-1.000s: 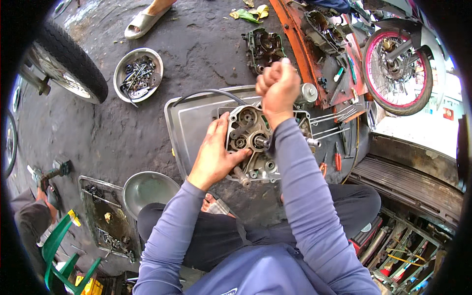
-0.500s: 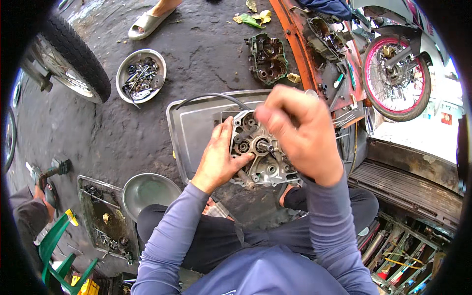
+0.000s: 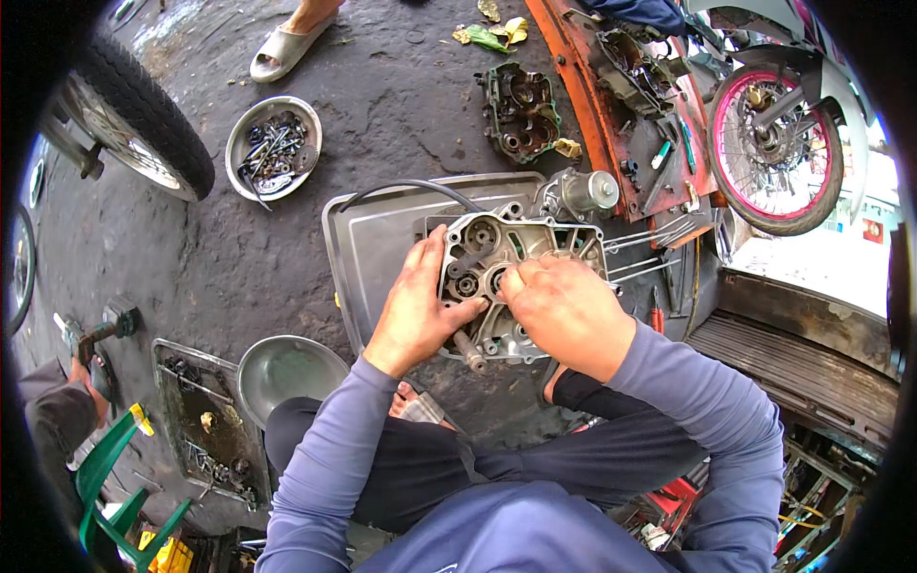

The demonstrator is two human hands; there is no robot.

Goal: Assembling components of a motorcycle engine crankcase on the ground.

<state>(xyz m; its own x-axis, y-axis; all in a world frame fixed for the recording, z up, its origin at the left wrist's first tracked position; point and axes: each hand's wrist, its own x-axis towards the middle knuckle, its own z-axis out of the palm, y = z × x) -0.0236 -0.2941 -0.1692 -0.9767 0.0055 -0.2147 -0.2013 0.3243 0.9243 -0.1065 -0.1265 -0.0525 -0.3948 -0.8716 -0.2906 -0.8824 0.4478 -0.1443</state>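
A silver engine crankcase (image 3: pixel 521 239) with bores, bearings and bosses sits over a grey metal tray (image 3: pixel 368 267), long rods jutting to its right and a cylindrical metal part (image 3: pixel 597 189) behind it. My left hand (image 3: pixel 411 310) grips the case's left edge, thumb near a lower bore. My right hand (image 3: pixel 564 315) is closed at the case's centre, its fingers covering the shaft area; what they hold is hidden. A black hose (image 3: pixel 411 184) arches over the tray.
Bowl of hardware (image 3: pixel 272 153), steel basin (image 3: pixel 291 382), parts tray (image 3: pixel 205 420), another case half (image 3: pixel 521 110), orange metal rail (image 3: pixel 564 57) with tools, motorbike wheel (image 3: pixel 774 153), tyre (image 3: pixel 143 115), sandalled foot (image 3: pixel 282 53). Another person's hand (image 3: pixel 91 382) is near a power tool (image 3: pixel 115 320) at left.
My right hand rose from the case, swung toward me and now has come down onto its centre, covering the shaft. My left hand stays on the case's left edge.
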